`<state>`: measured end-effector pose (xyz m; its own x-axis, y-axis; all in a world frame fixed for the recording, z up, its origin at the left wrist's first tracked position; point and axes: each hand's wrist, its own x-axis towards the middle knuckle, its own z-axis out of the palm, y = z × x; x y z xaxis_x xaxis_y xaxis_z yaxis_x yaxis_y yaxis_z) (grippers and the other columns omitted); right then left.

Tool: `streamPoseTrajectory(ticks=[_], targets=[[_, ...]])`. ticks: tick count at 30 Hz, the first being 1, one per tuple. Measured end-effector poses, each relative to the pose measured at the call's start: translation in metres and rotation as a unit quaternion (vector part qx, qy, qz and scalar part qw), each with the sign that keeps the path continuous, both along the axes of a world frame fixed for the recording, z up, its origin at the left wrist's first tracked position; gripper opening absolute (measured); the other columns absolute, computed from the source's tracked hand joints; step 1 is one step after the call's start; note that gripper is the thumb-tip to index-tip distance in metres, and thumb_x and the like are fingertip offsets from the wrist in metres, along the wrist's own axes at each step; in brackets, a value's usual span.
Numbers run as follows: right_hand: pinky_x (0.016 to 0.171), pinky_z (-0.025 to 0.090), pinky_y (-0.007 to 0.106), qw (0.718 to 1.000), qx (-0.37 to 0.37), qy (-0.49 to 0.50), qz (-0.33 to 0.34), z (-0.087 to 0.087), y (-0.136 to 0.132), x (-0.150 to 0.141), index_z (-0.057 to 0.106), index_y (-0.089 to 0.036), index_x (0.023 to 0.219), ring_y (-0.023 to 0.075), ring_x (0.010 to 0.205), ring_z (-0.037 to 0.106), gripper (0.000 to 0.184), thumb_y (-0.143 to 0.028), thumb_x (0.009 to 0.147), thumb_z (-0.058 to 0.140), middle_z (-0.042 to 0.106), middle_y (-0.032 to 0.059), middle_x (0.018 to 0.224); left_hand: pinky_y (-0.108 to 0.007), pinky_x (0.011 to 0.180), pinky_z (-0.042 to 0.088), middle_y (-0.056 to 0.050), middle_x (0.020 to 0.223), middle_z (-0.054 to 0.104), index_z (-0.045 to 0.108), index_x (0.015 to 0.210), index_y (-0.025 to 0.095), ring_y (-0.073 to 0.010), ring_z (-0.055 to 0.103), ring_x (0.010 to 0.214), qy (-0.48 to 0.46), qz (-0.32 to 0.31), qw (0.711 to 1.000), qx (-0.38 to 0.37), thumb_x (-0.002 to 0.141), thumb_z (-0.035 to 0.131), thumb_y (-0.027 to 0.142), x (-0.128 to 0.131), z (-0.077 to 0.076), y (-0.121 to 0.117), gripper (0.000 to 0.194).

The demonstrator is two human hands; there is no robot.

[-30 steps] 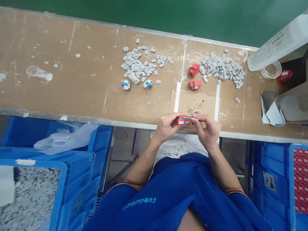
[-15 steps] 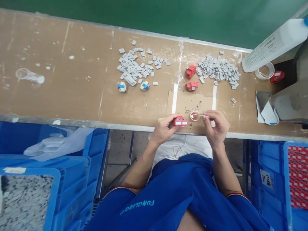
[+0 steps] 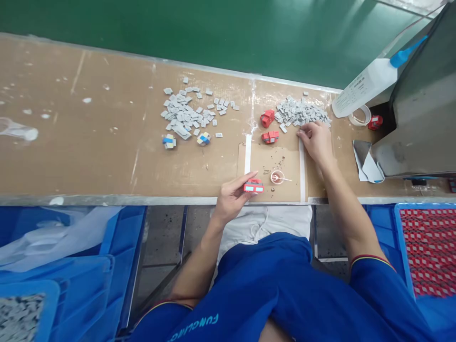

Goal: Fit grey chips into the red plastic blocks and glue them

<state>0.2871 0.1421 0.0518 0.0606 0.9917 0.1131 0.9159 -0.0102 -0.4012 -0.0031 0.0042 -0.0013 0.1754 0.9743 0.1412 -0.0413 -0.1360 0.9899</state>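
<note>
My left hand [image 3: 232,198] holds a red block [image 3: 253,186] with pale blue patches, near the bench's front edge. A small clear dish [image 3: 277,177] with a thin white stick [image 3: 284,179] resting in it sits on a cardboard sheet [image 3: 269,173], just right of that hand. My right hand [image 3: 316,142] rests on the bench with its fingers extended, touching the edge of a heap of small grey pieces [image 3: 301,112]. No piece shows in its fingers. Two red blocks [image 3: 267,118] [image 3: 270,137] stand left of the heap.
A second grey heap [image 3: 185,114] and two blue-and-yellow assembled blocks [image 3: 169,141] [image 3: 204,138] lie to the left. A white bottle [image 3: 363,88], tape roll [image 3: 359,115] and grey housing [image 3: 423,109] stand at right. Blue crates [image 3: 427,251] sit below the bench.
My right hand has let go of the thin stick, which now rests in the dish, and has moved up to the grey heap. The view has tilted and shifted as my head moved.
</note>
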Motion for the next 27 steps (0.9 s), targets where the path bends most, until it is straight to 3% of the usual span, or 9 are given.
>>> streamPoseTrajectory(ticks=[4,7,10,14,18,22,27], targets=[[0.097,0.052,0.049,0.993,-0.06,-0.102,0.022,0.006,0.023,-0.001,0.076,-0.014,0.089,0.0341,0.1,0.069,0.015,-0.011,0.091,0.061,0.075,0.0182,0.102,-0.029,0.091,0.064,-0.014,0.117,0.083,0.076,0.133,0.021,-0.0203,0.079,0.101,-0.068,-0.008,0.998,-0.003,0.086,0.086,0.038,-0.001,0.001,0.0,0.05],[0.091,0.054,0.046,0.997,-0.053,-0.054,0.027,0.022,0.01,-0.004,0.074,-0.016,0.081,0.0313,0.09,0.071,0.016,-0.006,0.087,0.063,0.076,0.0127,0.088,-0.029,0.087,0.065,-0.014,0.115,0.083,0.073,0.134,0.02,-0.0206,0.08,0.099,-0.123,-0.02,0.991,-0.036,0.087,0.086,0.042,0.0,0.005,-0.002,0.054],[0.075,0.056,0.036,0.988,-0.01,0.13,0.08,0.046,-0.033,-0.018,0.077,-0.02,0.086,0.0226,0.075,0.07,0.007,-0.014,0.088,0.073,0.076,0.0043,0.078,-0.027,0.079,0.065,-0.012,0.114,0.083,0.072,0.128,0.021,-0.0204,0.081,0.095,-0.164,-0.026,0.984,-0.06,0.083,0.09,0.038,0.002,0.011,-0.006,0.051],[0.071,0.057,0.031,0.927,0.001,0.3,0.224,0.071,-0.109,-0.054,0.079,-0.023,0.093,0.0181,0.083,0.072,0.008,-0.027,0.097,0.073,0.078,0.0037,0.09,-0.03,0.081,0.067,-0.01,0.111,0.084,0.076,0.118,0.021,-0.0207,0.082,0.093,-0.155,-0.03,0.986,-0.053,0.084,0.089,0.039,0.006,0.021,-0.009,0.04],[0.077,0.061,0.032,0.903,0.008,0.36,0.234,0.065,-0.148,-0.08,0.079,-0.024,0.103,0.0174,0.089,0.074,0.01,-0.022,0.1,0.071,0.079,0.0041,0.096,-0.034,0.093,0.066,-0.009,0.113,0.084,0.08,0.119,0.025,-0.0228,0.081,0.104,-0.114,-0.038,0.993,-0.011,0.084,0.089,0.041,0.007,0.029,-0.009,0.039],[0.076,0.061,0.03,0.899,0.011,0.389,0.2,0.051,-0.15,-0.085,0.078,-0.023,0.1,0.0168,0.087,0.075,0.005,-0.023,0.098,0.073,0.079,0.003,0.094,-0.031,0.09,0.066,-0.008,0.114,0.084,0.078,0.126,0.027,-0.0214,0.081,0.102,-0.116,-0.052,0.992,-0.012,0.084,0.089,0.04,0.009,0.036,-0.009,0.045],[0.071,0.056,0.029,0.909,0.03,0.362,0.206,0.053,-0.152,-0.082,0.076,-0.023,0.092,0.0156,0.079,0.069,0.007,-0.021,0.098,0.072,0.075,0.0016,0.087,-0.027,0.085,0.066,-0.004,0.107,0.085,0.082,0.118,0.03,-0.0172,0.081,0.091,-0.125,-0.047,0.991,0.007,0.082,0.091,0.036,0.014,0.037,-0.01,0.038]])
